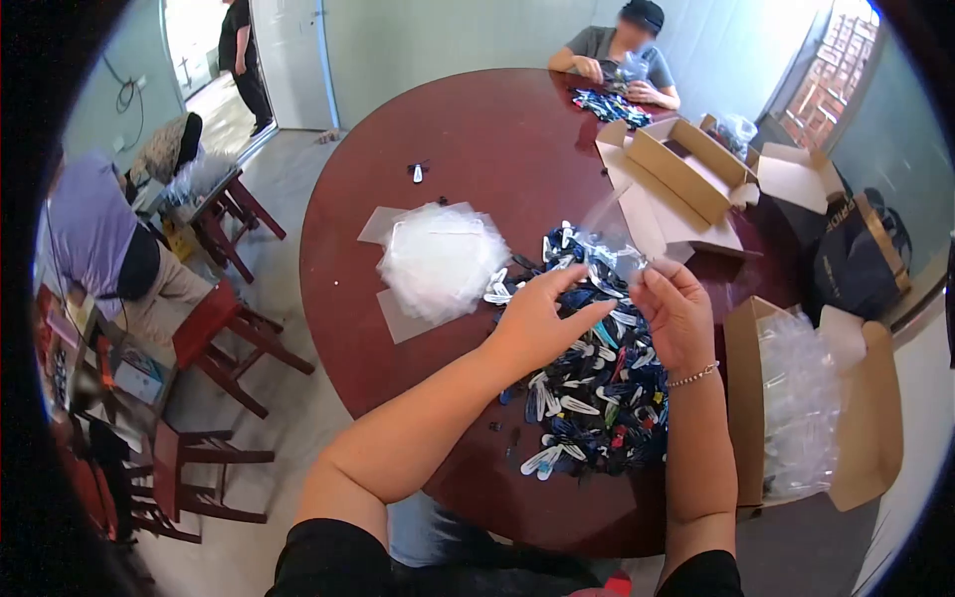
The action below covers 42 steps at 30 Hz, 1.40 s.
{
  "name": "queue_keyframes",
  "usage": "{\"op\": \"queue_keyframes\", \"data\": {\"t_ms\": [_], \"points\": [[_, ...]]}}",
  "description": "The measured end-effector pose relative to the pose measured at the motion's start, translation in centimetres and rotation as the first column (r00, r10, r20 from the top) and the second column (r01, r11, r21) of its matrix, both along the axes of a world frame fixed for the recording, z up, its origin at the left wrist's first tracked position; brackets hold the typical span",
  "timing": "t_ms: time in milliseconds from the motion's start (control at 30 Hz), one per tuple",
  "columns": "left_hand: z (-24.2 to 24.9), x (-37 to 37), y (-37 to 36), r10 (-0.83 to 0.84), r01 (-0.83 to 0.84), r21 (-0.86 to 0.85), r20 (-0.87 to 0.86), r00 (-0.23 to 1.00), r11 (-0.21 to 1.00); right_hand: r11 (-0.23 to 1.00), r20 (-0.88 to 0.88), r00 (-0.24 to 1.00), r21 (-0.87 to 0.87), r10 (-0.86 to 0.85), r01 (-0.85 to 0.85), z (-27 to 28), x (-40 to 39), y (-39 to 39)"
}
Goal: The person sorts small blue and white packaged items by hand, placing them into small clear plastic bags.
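My right hand (pixel 676 308) is closed in a pinch on the edge of a clear plastic bag (pixel 619 251), which is hard to make out against what lies behind it. My left hand (pixel 545 316) is open, thumb and fingers apart, just left of the bag. Beneath both hands spreads a heap of snap hair clips (pixel 582 403), mostly dark and white with a few coloured ones. A stack of flat clear bags (pixel 445 261) lies on the table to the left of the heap.
The round red table (pixel 398 129) also carries a lone clip (pixel 418 173) and an open cardboard box (pixel 686 164). On the right, another box (pixel 744 398) holds filled clear bags (pixel 799 403). A co-worker (pixel 622 60) sits across; stools (pixel 234 323) stand left.
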<state>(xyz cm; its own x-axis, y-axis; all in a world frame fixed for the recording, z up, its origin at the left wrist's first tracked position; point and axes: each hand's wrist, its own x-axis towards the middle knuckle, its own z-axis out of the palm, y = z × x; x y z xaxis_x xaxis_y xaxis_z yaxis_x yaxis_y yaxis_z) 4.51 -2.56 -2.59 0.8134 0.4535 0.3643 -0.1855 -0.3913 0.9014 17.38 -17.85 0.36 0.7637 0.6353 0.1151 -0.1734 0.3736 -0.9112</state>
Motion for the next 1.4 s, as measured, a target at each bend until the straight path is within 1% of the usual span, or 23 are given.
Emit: {"op": "queue_keyframes", "data": {"t_ms": [100, 167, 200, 267, 300, 367, 400, 433, 467, 500, 533, 600, 667, 767, 867, 1000, 1033, 1067, 1133, 1200, 1233, 1300, 1400], "points": [[-1.3, 0.7, 0.6, -0.186, 0.175, -0.202, -0.036, 0.982, 0.964, 0.994, -0.040, 0.999, -0.106, 0.021, -0.025, -0.5, -1.6, 0.2], [-0.5, 0.1, 0.2, -0.277, 0.305, -0.394, 0.128, 0.952, 0.867, 0.990, 0.002, 0.997, -0.122, 0.075, -0.074, -0.7, -2.4, 0.8], [0.4, -0.4, -0.4, -0.167, 0.200, -0.388, 0.116, 0.979, 0.900, 0.976, 0.060, 0.991, -0.190, 0.119, -0.106, -0.6, -2.9, 1.0], [0.3, -0.2, 0.1, -0.038, 0.066, -0.390, 0.081, 0.996, 0.918, 0.965, 0.014, 0.979, -0.167, 0.205, -0.200, -0.2, -4.2, 1.3], [0.3, -0.2, 0.3, 0.000, 0.036, -0.486, 0.073, 0.997, 0.873, 0.944, 0.079, 0.977, -0.283, 0.198, -0.169, -0.7, -4.1, 1.7], [0.6, -0.2, 0.9, -0.018, 0.052, -0.494, 0.073, 0.997, 0.868, 0.931, 0.329, 0.943, -0.358, 0.055, 0.070, -0.6, -4.7, 1.8], [0.7, -0.2, 1.2, -0.029, 0.069, -0.515, 0.086, 0.996, 0.855, 0.892, 0.559, 0.829, -0.371, -0.010, 0.260, 0.1, -4.7, 1.4], [0.6, -0.1, 1.5, -0.023, 0.056, -0.531, 0.069, 0.997, 0.845, 0.863, 0.733, 0.673, -0.270, -0.103, 0.427, 0.1, -4.5, 1.2], [0.8, -0.2, 1.6, -0.021, 0.054, -0.536, 0.068, 0.997, 0.843, 0.816, 0.864, 0.471, -0.137, -0.178, 0.561, 0.1, -4.4, 1.1], [1.1, -0.4, 1.6, -0.033, 0.048, -0.516, 0.038, 0.999, 0.855, 0.788, 0.908, 0.339, -0.016, -0.246, 0.615, 0.9, -4.6, 1.1], [1.4, -0.5, 1.6, -0.044, 0.042, -0.496, 0.007, 0.999, 0.867, 0.790, 0.910, 0.339, -0.021, -0.239, 0.613, 1.4, -4.7, 1.0], [1.5, -0.8, 1.4, -0.055, 0.051, -0.484, 0.005, 0.998, 0.874, 0.868, 0.980, 0.099, 0.102, -0.170, 0.486, 2.0, -5.0, 0.7], [1.5, -0.9, 1.3, -0.070, 0.063, -0.468, 0.002, 0.998, 0.882, 0.886, 0.979, 0.116, 0.101, -0.170, 0.453, 2.1, -5.7, 1.1], [1.6, -1.1, 1.1, -0.114, 0.120, -0.385, 0.038, 0.993, 0.915, 0.908, 0.986, -0.035, 0.165, -0.164, 0.386, 2.0, -6.0, 1.5], [1.8, -1.4, 0.8, -0.129, 0.127, -0.328, 0.014, 0.992, 0.936, 0.883, 0.974, -0.096, 0.226, -0.204, 0.410, 2.6, -6.2, 1.2], [2.2, -1.8, 0.4, -0.082, 0.075, -0.107, -0.068, 0.994, 0.991, 0.895, 0.977, -0.094, 0.214, -0.193, 0.391, 3.3, -6.2, 0.6], [2.3, -1.9, 0.3, -0.050, 0.049, -0.012, -0.088, 0.995, 0.999, 0.890, 0.978, -0.054, 0.207, -0.202, 0.406, 4.0, -6.8, 0.8], [2.3, -1.8, 0.2, -0.046, 0.045, -0.011, -0.087, 0.995, 0.999, 0.886, 0.977, -0.014, 0.199, -0.213, 0.420, 4.5, -7.2, 0.9], [2.3, -1.7, 0.1, -0.051, 0.009, 0.350, 0.111, 0.992, 0.937, 0.897, 0.996, -0.067, 0.078, -0.054, 0.436, 4.6, -7.2, 0.3], [2.2, -1.7, 0.1, -0.040, -0.019, 0.420, 0.133, 0.990, 0.907, 0.917, 0.993, -0.115, 0.015, 0.034, 0.400, 4.5, -6.8, -0.1], [2.1, -1.7, 0.2, -0.049, -0.029, 0.482, 0.149, 0.988, 0.876, 0.924, 0.992, -0.106, -0.019, 0.064, 0.381, 4.6, -6.7, -0.2], [1.9, -1.6, 0.3, -0.063, -0.020, 0.488, 0.153, 0.986, 0.873, 0.930, 0.989, -0.096, -0.068, 0.109, 0.361, 5.3, -7.0, -0.3], [2.0, -1.6, 0.6, -0.101, 0.042, 0.475, 0.100, 0.990, 0.879, 0.921, 0.992, 0.032, -0.125, 0.121, 0.370, 5.7, -7.2, -0.4]]}}
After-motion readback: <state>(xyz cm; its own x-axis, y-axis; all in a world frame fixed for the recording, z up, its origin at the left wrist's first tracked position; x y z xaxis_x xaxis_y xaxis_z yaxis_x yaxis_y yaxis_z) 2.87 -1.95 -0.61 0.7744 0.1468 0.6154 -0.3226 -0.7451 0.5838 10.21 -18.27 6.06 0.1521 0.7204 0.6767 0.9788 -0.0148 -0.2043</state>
